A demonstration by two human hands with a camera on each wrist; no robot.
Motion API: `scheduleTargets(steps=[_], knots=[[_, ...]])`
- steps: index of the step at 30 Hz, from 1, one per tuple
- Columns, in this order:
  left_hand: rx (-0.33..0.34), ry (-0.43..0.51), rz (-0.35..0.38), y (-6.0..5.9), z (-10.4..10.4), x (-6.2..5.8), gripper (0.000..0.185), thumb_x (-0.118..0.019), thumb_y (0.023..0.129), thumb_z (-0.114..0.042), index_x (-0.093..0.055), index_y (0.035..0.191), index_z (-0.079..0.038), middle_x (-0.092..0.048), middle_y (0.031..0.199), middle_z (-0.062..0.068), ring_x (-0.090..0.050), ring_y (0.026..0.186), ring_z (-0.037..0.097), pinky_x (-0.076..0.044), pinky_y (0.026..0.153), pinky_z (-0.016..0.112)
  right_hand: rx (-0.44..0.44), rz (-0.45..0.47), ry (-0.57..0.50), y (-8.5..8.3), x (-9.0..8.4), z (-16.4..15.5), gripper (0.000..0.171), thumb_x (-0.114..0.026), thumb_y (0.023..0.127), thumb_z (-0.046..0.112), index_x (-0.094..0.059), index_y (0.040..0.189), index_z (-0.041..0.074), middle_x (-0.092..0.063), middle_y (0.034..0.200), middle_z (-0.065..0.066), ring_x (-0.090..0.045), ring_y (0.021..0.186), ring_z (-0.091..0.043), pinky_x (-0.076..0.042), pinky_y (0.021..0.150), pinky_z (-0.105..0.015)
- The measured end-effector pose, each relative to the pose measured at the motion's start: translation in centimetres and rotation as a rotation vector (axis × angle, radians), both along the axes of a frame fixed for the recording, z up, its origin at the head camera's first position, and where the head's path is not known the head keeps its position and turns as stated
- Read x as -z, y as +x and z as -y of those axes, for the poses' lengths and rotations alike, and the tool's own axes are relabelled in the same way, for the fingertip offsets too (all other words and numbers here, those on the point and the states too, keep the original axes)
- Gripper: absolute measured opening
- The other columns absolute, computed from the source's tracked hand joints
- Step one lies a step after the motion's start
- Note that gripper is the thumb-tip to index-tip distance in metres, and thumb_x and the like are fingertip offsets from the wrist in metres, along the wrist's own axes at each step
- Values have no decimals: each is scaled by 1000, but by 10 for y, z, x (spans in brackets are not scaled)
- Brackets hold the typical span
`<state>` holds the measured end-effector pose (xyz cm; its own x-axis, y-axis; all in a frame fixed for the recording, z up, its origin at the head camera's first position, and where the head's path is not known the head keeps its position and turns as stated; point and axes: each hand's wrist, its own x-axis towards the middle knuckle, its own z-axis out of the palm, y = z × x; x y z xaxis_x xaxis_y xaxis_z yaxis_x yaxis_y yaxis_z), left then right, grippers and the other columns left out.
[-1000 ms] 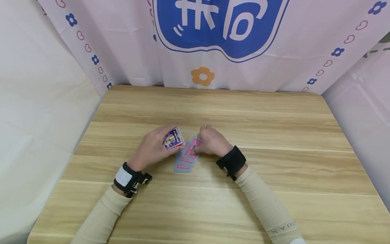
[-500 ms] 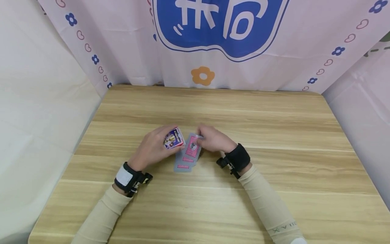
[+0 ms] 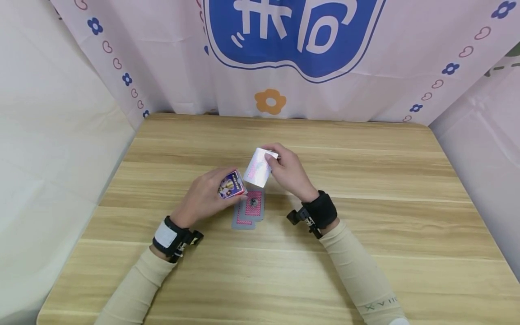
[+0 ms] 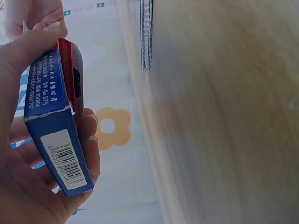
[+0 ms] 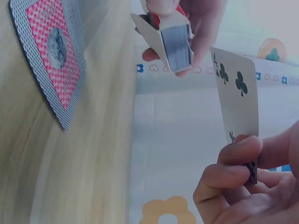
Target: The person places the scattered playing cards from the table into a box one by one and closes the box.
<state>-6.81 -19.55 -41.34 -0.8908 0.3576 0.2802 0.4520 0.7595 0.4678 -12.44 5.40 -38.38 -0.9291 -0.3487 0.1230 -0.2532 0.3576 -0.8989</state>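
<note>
Since the earlier frame, my right hand (image 3: 289, 174) has lifted one playing card (image 3: 257, 167) off the pile and is now raising it above the table (image 3: 365, 180), tilted, back toward the head camera.

Left to right: my left hand (image 3: 203, 196) is gripping the card box (image 3: 231, 184), fingers curled round its sides, its open end facing right with the deck edges showing in the right wrist view (image 5: 177, 46). Just right of the box, the face-down cards (image 3: 248, 211) are lying flat and overlapping on the table, their corners fanning slightly. Above them, my right thumb and fingertips (image 5: 238, 161) are pinching the lifted card by its lower edge; its face is showing a four of clubs (image 5: 237, 100). Bare tabletop is extending widely on every side to the table edges.
</note>
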Motion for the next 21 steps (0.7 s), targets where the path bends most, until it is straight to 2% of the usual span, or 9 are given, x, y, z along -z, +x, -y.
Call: scheduleTargets(steps=[3,6,10,12,14,16,19,21], knots=[[-1,0,-1,0,0,0,82,-90,81,-49,-60,143,-5,-74,120,13,-69,94,21,-59,78,37,0,-11,2,2,1,4,34,-52,110,13,-61,141,5,-69,129,-17,-64,85,-22,-50,68,-27],[10,10,-12,0,0,0,81,-91,81,-47,-61,143,-5,-74,122,13,-70,95,21,-59,79,37,-2,-24,4,4,3,8,33,-53,109,11,-61,140,4,-71,121,-18,-59,78,-22,-45,65,-26],[33,25,-32,0,-1,1,80,-92,80,-45,-62,142,-5,-74,124,12,-71,97,20,-59,79,37,28,-40,-10,7,7,13,33,-53,108,8,-60,140,3,-72,125,-21,-68,86,-24,-49,68,-23],[35,27,-35,0,-1,1,80,-91,80,-46,-62,143,-7,-74,124,11,-71,97,20,-59,78,36,48,-17,-36,9,8,15,33,-54,108,9,-59,140,3,-72,123,-22,-71,82,-30,-51,64,-24],[27,27,-33,0,-2,0,80,-91,81,-47,-61,144,-8,-75,123,11,-70,95,19,-58,77,34,61,24,-74,10,8,17,33,-55,108,9,-57,141,3,-71,122,-21,-73,76,-31,-55,60,-28],[12,25,-30,0,-2,0,81,-90,81,-48,-60,145,-8,-75,121,11,-70,93,19,-57,75,33,56,91,-129,12,7,18,33,-55,108,9,-53,140,2,-71,117,-21,-69,64,-30,-59,57,-39],[-4,25,-32,0,-1,-1,80,-90,82,-48,-60,144,-8,-75,119,12,-70,93,19,-56,74,33,17,198,-200,13,6,21,31,-54,108,6,-46,137,0,-69,115,-23,-68,59,-23,-62,66,-54],[-5,27,-36,-1,-1,0,79,-90,82,-47,-60,144,-8,-74,121,12,-70,95,20,-58,76,35,-9,250,-207,14,5,23,29,-54,107,4,-43,134,0,-67,117,-24,-70,61,-20,-63,70,-56]])
